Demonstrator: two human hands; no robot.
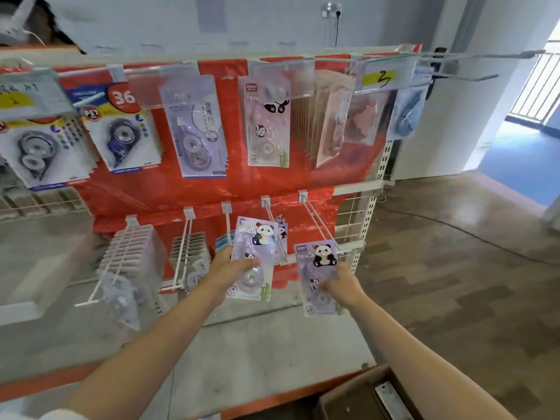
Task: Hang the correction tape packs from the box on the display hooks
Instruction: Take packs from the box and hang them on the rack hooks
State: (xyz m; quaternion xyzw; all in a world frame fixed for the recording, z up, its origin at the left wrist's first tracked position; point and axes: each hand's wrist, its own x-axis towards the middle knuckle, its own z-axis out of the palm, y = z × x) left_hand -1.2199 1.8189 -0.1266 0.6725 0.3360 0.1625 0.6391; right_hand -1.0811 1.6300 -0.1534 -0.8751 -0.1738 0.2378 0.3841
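Now both hands grip panda packs — left hand (228, 268) one pack (254, 258) (right hand (341, 287) another (318, 269)).

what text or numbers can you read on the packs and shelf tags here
"PANDA" on the lilac panda card pack held by the left hand
"PANDA" on the lilac panda card pack held by the right hand
"PAN", partly covered, on the hanging upper panda pack
"36" in the red circle on the blue and white pack
"3", handwritten, on the yellow shelf tag
Brand logos, small print and the yellow tag at far left: too blurred.
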